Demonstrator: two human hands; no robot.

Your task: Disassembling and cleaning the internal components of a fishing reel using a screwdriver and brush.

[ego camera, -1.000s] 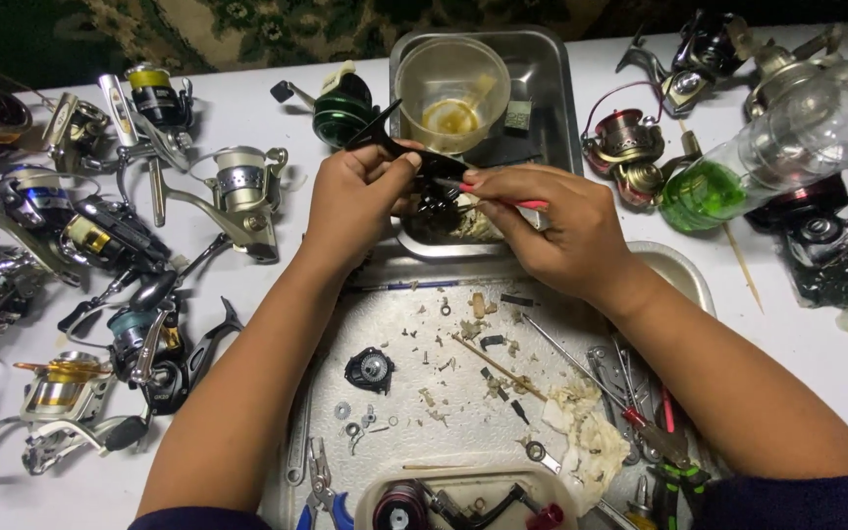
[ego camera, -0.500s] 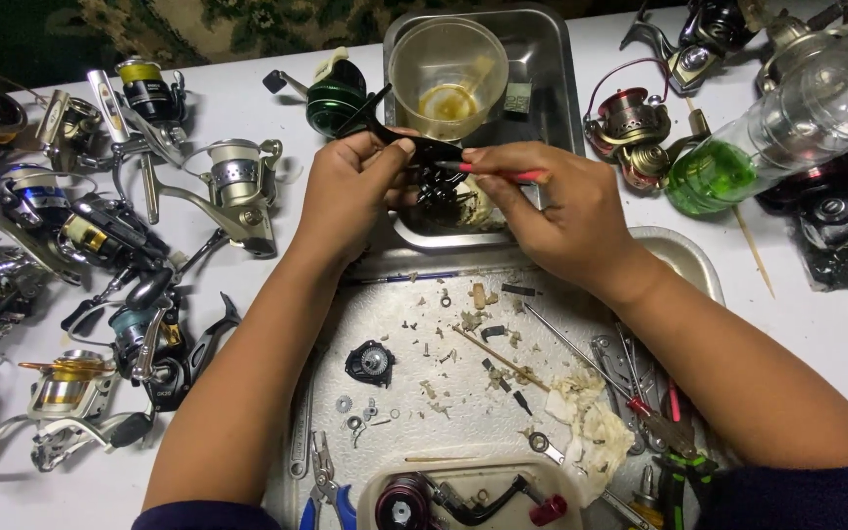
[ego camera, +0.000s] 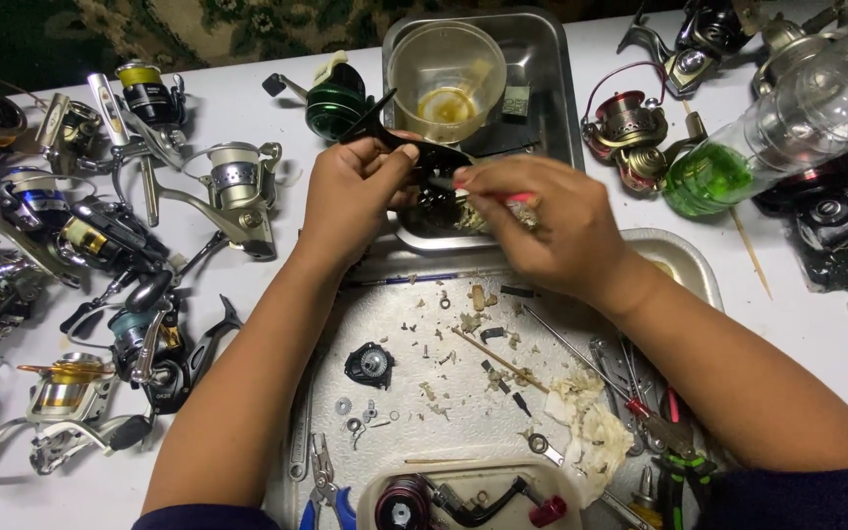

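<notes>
My left hand [ego camera: 357,186] grips a black fishing reel body [ego camera: 422,157] and holds it over the near edge of a steel pan [ego camera: 552,88]. My right hand [ego camera: 542,221] pinches a thin red-handled tool [ego camera: 514,197] whose tip is at the reel body; the tip is hidden by my fingers. A clear plastic cup [ego camera: 447,69] with yellowish liquid stands in the pan just beyond the reel. Below my hands lies a metal tray [ego camera: 679,257] strewn with small screws, washers and a black reel part [ego camera: 369,365].
Several spinning reels [ego camera: 100,236] crowd the white table at left, and more reels [ego camera: 630,128] lie at right. A plastic bottle [ego camera: 777,128] with green liquid lies at the right. Pliers [ego camera: 674,442], a wrench [ego camera: 542,447] and a white tub [ego camera: 463,496] of parts sit on the tray's near side.
Both hands stay together on the reel body over the pan. The right hand has shifted a little over the tool, hiding more of the red handle.
</notes>
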